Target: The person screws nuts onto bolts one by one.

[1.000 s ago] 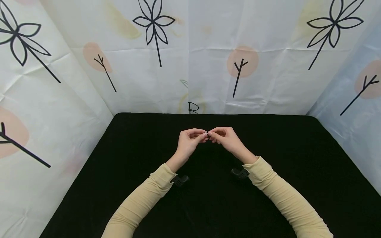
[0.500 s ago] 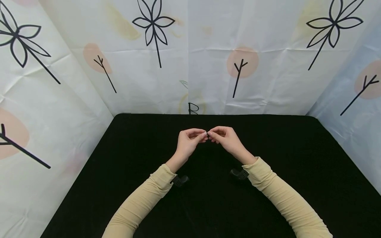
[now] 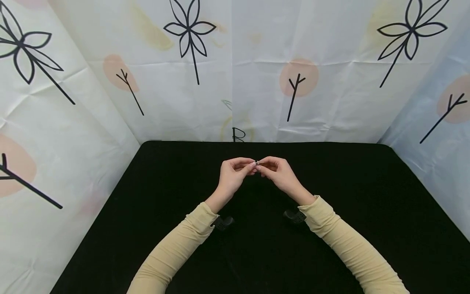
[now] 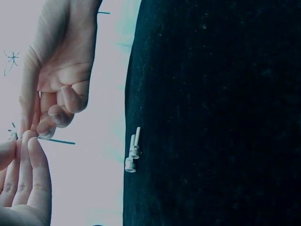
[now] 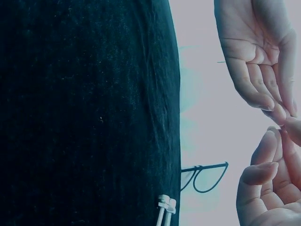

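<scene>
At the middle of the head view, both hands meet at a small metal bolt (image 3: 258, 163). My left hand (image 3: 232, 174) pinches one end between thumb and index finger. From the other side, the thumb and index finger of my right hand (image 3: 279, 170) curl round the thin part, with a bit of metal showing between the tips. In the left wrist view the bolt (image 4: 14, 135) is a small blur, mostly hidden by fingertips. Two more metal bolts (image 4: 133, 150) lie side by side on the table in that view, heads towards the left-hand side; the head view does not show them.
A black cloth covers the table (image 3: 176, 179). White curtains (image 3: 257, 98) with leaf and tree drawings close it in at the back and both sides. Dark wrist cameras (image 3: 223, 223) hang under both cuffs.
The fingertips of my right hand have parted slightly, so more of the bolt shows between the hands. The left hand has stayed almost still.
</scene>
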A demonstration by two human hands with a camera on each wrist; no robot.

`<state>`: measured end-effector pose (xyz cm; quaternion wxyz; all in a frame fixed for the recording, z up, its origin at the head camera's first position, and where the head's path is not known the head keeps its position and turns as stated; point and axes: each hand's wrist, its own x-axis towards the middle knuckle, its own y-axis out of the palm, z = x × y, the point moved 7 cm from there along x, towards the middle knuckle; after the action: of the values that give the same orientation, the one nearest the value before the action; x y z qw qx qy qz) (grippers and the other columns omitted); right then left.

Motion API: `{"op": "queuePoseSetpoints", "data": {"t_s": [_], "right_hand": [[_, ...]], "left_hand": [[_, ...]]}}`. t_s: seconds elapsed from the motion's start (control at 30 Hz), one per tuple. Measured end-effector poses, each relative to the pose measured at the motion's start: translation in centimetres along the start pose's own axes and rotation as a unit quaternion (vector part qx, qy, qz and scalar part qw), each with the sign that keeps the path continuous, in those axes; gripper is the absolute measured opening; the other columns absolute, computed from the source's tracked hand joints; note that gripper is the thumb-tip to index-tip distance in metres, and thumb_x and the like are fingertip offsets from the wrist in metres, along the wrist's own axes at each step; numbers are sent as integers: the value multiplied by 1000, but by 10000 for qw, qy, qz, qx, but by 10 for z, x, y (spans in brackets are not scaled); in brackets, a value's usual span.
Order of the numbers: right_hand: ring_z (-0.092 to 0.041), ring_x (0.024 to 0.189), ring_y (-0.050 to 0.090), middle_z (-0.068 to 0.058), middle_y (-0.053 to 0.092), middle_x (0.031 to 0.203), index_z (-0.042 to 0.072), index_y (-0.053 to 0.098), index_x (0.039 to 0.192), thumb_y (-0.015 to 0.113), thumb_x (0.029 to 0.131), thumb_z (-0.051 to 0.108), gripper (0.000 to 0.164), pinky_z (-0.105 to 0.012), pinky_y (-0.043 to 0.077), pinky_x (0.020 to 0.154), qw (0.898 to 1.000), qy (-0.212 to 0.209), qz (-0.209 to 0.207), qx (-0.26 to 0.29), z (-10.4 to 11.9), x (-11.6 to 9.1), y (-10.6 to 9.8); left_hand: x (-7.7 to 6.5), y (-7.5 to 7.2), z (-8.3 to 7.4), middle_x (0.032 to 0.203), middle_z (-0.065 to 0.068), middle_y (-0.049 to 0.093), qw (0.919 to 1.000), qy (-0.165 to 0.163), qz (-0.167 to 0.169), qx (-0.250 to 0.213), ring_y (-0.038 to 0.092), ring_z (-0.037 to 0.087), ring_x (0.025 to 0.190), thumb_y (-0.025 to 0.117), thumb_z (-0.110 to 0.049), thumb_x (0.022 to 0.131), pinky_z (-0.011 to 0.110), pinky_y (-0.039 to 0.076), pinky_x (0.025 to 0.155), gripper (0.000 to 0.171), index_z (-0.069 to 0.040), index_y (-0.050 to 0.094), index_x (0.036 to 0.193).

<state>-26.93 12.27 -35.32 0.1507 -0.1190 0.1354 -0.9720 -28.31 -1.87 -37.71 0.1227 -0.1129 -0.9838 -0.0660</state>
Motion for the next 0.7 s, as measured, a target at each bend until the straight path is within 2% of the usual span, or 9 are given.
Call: {"op": "queuePoseSetpoints", "data": {"t_s": [0.17,0.33,0.43,0.57,0.7], "right_hand": [[-46,87,58,-25,63,100,-7,61,111,62,94,6,21,-56,52,75,9998,-21,-55,212,7,-2,-1],[-44,89,59,-20,65,100,-6,62,111,61,95,8,21,-55,52,76,9998,-17,-98,187,8,-2,-3],[-40,85,60,-23,65,97,-6,64,107,59,97,12,21,-55,52,75,9998,37,-139,141,8,-1,-3],[-38,83,59,-26,64,96,-6,64,106,57,98,15,24,-52,52,73,9996,92,-157,226,8,0,-3],[-43,87,60,-23,64,99,-8,61,110,60,96,8,22,-52,53,74,9994,-47,-115,337,9,-1,-4]], "left_hand": [[-1,0,-3,97,22,69,10000,26,-50,46,66,42,88,68,-9,90,41,58,79,24,10,67,104],[0,0,-4,92,18,70,9999,84,-91,19,69,32,82,68,-9,89,38,59,76,20,8,69,100],[0,1,-5,91,18,70,9999,119,-87,-22,70,26,79,67,-7,90,38,59,75,18,8,69,99],[1,1,-5,91,17,70,9999,108,-109,-17,70,25,79,67,-6,90,38,60,75,16,8,69,99],[1,-1,-4,90,17,70,9999,26,-166,-25,70,28,79,67,-4,89,37,59,75,15,7,69,98]]}}
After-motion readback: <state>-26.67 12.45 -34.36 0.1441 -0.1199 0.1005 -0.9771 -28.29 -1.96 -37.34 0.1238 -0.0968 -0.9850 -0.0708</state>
